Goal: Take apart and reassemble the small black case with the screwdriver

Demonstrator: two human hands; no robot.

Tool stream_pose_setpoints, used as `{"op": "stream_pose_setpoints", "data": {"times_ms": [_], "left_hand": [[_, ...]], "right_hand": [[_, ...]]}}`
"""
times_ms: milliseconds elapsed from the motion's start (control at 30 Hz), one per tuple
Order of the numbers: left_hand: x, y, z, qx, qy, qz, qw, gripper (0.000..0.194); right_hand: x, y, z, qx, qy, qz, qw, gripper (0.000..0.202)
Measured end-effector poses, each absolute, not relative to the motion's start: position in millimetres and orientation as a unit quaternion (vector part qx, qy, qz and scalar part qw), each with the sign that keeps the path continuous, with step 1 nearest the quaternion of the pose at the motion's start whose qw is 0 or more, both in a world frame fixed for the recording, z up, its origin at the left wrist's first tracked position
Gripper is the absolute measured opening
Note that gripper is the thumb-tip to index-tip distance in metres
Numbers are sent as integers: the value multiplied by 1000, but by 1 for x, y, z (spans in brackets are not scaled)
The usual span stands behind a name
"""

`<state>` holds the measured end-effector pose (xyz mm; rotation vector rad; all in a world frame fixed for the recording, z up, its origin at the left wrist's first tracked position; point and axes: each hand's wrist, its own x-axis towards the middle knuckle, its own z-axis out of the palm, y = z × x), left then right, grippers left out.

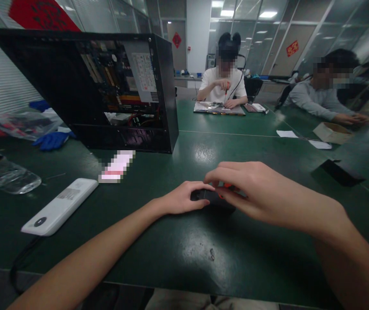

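Observation:
Near the middle of the green table (158,254), my left hand (187,199) has its thumb and fingers closed around a black part (221,203) lying on the tabletop. My right hand (242,185) is bent over the same part from the right, with its fingertips close to my left fingers. Something orange and black (231,187) shows between the right thumb and fingers; most of it is hidden by the hand. What the right fingertips pinch is too covered to name.
An open black computer case (167,94) stands at the back left. A white power bank (62,206), a bottle (13,174) and blue gloves (51,141) lie left. Across sit two people (240,82) (310,97); a black box (342,171) is right.

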<state>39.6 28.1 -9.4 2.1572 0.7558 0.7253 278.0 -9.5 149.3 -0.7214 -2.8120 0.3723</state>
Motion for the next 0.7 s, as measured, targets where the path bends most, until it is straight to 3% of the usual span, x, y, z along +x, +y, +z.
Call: {"op": "stream_pose_setpoints", "data": {"times_ms": [133,233,333,567,633,700], "left_hand": [[40,27,-7,833,308,267,375,34],[40,27,-7,832,305,266,380,35],[40,27,-7,833,301,270,377,35],[41,26,-5,836,299,271,372,36],[41,27,-6,834,302,269,376,37],[41,27,-6,831,303,270,381,37]], "right_hand": [[282,-9,151,-216,-959,162,83,20],[279,-10,148,-260,-957,99,89,8],[276,-11,145,-292,-950,39,100,11],[283,-13,153,-197,-962,167,87,27],[281,-11,150,-230,-960,130,95,13],[278,-9,146,-283,-952,60,104,14]]}}
